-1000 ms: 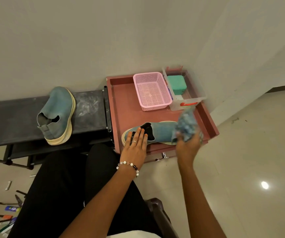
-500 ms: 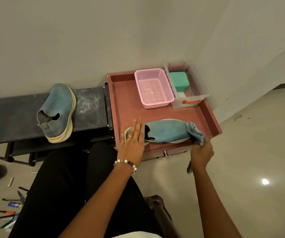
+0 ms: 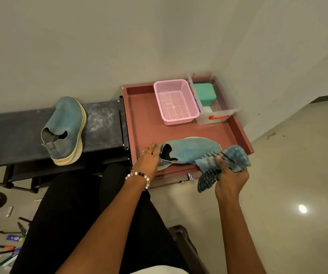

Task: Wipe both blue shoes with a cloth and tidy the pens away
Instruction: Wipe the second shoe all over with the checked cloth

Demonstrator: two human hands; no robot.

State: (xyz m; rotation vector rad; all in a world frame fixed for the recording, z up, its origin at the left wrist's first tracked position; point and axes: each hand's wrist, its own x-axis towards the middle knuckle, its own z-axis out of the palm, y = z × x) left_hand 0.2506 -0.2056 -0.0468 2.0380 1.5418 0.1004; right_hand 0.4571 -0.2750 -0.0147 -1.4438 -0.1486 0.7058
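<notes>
Floor: glossy beige tiles (image 3: pixel 297 165); scattered pens (image 3: pixel 3 249) near left.
Right hand (image 3: pixel 229 177): fingers bunch striped blue cloth (image 3: pixel 221 162) at near shoe's toe.
Left hand (image 3: pixel 149 160): straight fingers on blue slip-on shoe (image 3: pixel 188 152), in red-brown tray (image 3: pixel 145 125).
Black counter (image 3: pixel 13 131): second blue shoe (image 3: pixel 65 129), left.
Far: plain wall corner.

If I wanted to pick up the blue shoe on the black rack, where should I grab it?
Probably by the heel collar. The blue shoe lies tipped on its side on the black rack, its open mouth facing you, so come from the near side and hook your fingers inside the opening, thumb on the outside.
</notes>
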